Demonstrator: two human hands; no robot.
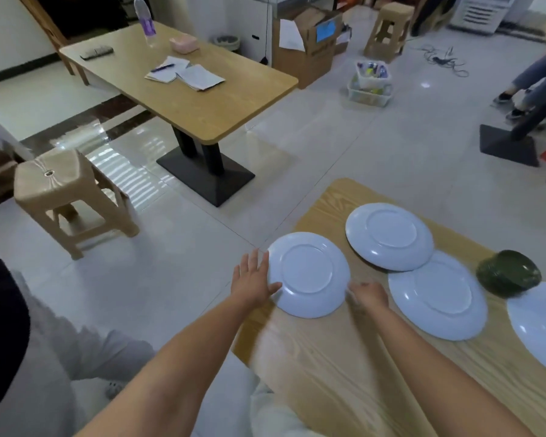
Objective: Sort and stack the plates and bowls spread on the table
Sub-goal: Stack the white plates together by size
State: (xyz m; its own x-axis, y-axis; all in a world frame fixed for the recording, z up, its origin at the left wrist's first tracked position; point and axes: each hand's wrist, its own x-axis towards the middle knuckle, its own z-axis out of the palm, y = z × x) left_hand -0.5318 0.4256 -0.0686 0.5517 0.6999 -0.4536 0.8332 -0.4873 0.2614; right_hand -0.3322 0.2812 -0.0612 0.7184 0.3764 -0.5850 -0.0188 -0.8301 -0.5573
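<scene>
Both hands at the rim of the nearest white plate (308,274), which lies upside down at the left edge of the wood-grain surface (344,367).
Plate is round, smooth and glossy, foot ring up. Left hand (252,277) lies flat with fingers spread, its grip apart, thumb touching the left rim. Right hand (368,294) is curled at the lower right rim; its grip state cannot be told. Three more white plates (390,236) and a dark green bowl (508,272), tipped on its side, lie to the right.
</scene>
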